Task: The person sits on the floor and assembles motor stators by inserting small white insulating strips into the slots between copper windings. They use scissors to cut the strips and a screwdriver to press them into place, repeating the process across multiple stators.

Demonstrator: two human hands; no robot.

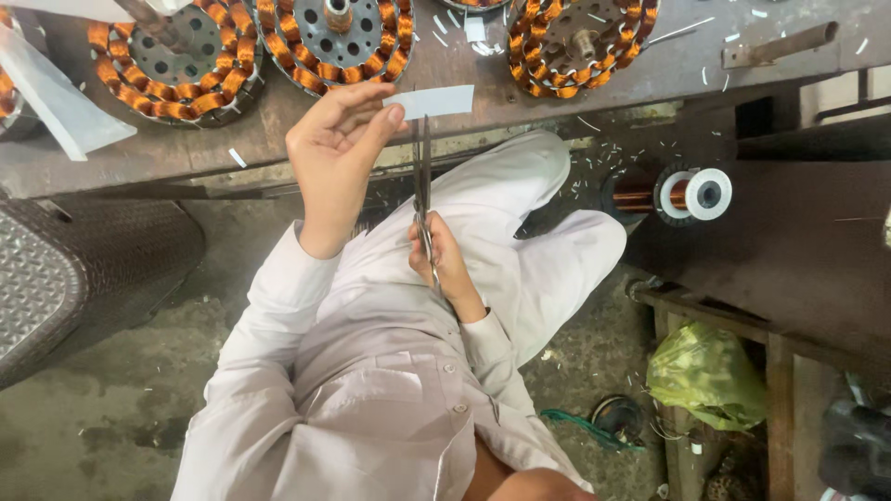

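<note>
My left hand (336,148) holds a small white paper strip (432,100) between thumb and fingers, just in front of the bench edge. My right hand (444,264) grips the handles of a long pair of scissors (423,186), whose blades point up to the strip's lower edge. Both hands are above my lap, clothed in white. On the bench (464,88) behind the strip lie three round motor stators wound with copper coils: one at the left (176,60), one in the middle (334,42), one at the right (577,42).
White paper clippings litter the bench and floor. A copper wire spool (670,193) lies at the right. A dark woven stool (74,278) stands at the left. A green plastic bag (705,373) sits in a wooden frame at lower right. A metal rod (780,44) lies on the bench's right end.
</note>
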